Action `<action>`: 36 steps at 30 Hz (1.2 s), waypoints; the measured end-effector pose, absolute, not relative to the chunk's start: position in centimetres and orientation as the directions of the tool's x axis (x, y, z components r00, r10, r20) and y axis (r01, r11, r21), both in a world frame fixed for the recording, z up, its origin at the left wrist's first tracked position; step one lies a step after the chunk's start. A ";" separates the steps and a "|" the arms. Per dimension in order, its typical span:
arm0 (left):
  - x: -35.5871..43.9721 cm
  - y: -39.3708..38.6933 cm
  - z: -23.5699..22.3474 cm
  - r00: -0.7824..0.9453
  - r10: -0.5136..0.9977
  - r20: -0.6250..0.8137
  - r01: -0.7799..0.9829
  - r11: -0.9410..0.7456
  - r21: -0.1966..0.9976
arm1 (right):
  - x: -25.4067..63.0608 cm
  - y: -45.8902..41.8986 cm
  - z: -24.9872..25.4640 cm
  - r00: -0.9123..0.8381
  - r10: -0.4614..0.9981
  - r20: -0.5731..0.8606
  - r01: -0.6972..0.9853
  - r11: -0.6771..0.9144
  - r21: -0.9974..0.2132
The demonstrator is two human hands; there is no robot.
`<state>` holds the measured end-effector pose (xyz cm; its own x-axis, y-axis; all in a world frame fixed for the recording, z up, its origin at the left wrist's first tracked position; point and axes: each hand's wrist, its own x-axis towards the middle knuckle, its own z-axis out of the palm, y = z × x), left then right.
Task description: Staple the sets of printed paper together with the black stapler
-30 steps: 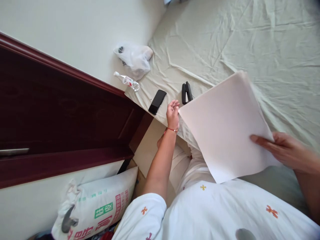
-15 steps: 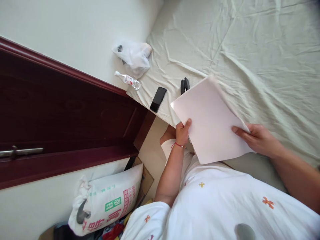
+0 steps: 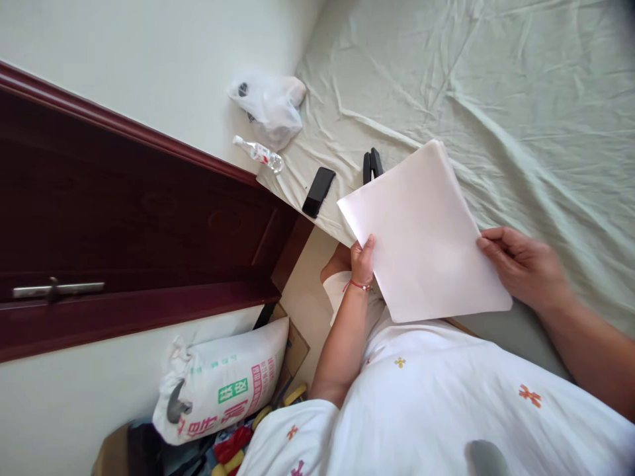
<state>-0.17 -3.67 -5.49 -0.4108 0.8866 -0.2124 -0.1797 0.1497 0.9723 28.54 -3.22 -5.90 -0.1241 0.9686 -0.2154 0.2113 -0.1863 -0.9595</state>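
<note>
A stack of white paper sheets is held tilted above my lap. My left hand grips its left edge, thumb on top and fingers hidden underneath. At the right edge my right hand pinches the sheets between thumb and bent forefinger. Behind the far edge of the paper lies a black stapler, partly covered by it. To the left of the stapler a black phone rests on the bedsheet.
A pale green sheet covers the bed. A clear bottle and a white plastic bag lie near the wall corner. On the left are a dark red door and a full white sack by a cardboard box.
My right hand has slid outward to the paper's right edge, its thumb no longer lying over the top. The sheets look flatter and more even. The view has shifted slightly.
</note>
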 end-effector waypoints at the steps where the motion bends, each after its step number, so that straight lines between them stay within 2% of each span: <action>1: -0.2 -3.7 -5.4 -0.397 0.893 -0.214 -0.178 0.154 0.972 | 28.6 -3.3 -6.0 -0.106 0.972 -0.207 0.223 -0.180 -0.958; 5: 0.0 -3.9 -5.4 -0.348 0.918 -0.192 -0.141 0.151 0.978 | 28.7 -3.4 -6.3 -0.042 0.984 -0.175 0.239 -0.161 -0.958; 10: 0.0 -3.9 -5.8 -0.363 0.915 -0.178 -0.086 0.157 0.984 | 28.6 -3.2 -5.6 -0.064 0.987 -0.150 0.307 -0.123 -0.944; 17: -0.3 -4.0 -5.0 -0.397 0.882 -0.253 -0.184 0.194 0.964 | 28.6 -2.9 -5.3 -0.126 0.974 -0.186 0.383 -0.126 -0.915; 21: 0.2 -4.5 -3.6 -0.363 0.877 -0.315 -0.280 0.220 0.934 | 29.1 -3.1 -5.8 -0.149 0.964 -0.221 0.271 -0.175 -0.947; 25: 1.1 -4.9 -2.7 -0.251 0.893 -0.373 -0.333 0.282 0.900 | 29.1 -3.2 -6.0 -0.064 0.988 -0.142 0.215 -0.125 -0.968; 30: 1.2 -4.9 -1.8 -0.246 0.899 -0.363 -0.268 0.297 0.916 | 28.7 -3.3 -5.5 -0.046 0.983 -0.176 0.108 -0.171 -0.979; 32: 1.0 -5.1 -1.4 -0.191 0.924 -0.332 -0.204 0.294 0.934 | 28.6 -3.4 -5.3 -0.072 0.977 -0.199 0.055 -0.195 -0.979; 36: 1.0 -5.5 -1.2 -0.036 0.939 -0.341 -0.156 0.332 0.930 | 28.8 -3.6 -5.1 -0.201 0.919 -0.338 -0.159 -0.371 -0.915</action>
<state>0.98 -5.45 -1.24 -0.0355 0.9394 -0.3409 -0.1560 0.3317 0.9304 28.83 -3.61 -5.11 -0.2013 0.9194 -0.3380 -0.1589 -0.3712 -0.9149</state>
